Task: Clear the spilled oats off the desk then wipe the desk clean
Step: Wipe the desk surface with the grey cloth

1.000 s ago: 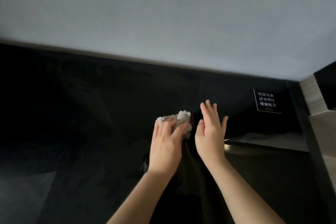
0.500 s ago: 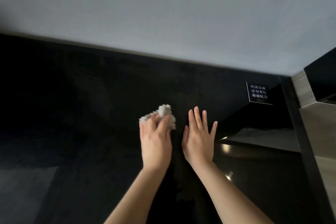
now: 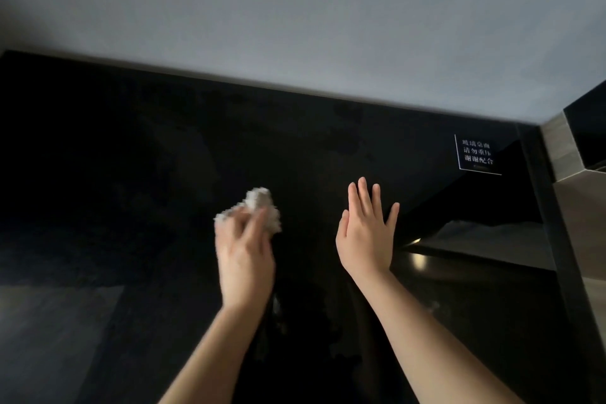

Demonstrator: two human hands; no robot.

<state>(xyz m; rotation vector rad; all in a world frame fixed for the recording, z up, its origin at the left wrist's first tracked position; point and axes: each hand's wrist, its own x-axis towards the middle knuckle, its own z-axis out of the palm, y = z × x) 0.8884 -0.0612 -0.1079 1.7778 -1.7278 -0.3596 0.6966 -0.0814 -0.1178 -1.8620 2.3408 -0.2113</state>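
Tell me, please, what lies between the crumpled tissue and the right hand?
Only bare black desk, seen in the head view, separates the tissue from the right hand; nothing lies on it there.

1. Your one camera sits on your head and looks forward and down at the black desk (image 3: 131, 174).
2. It is close to the desk; the grey wall (image 3: 295, 10) fills the top.

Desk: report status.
Left hand grips white wad over desk. Right hand open, fingers straight. Sign far right, apart from both.
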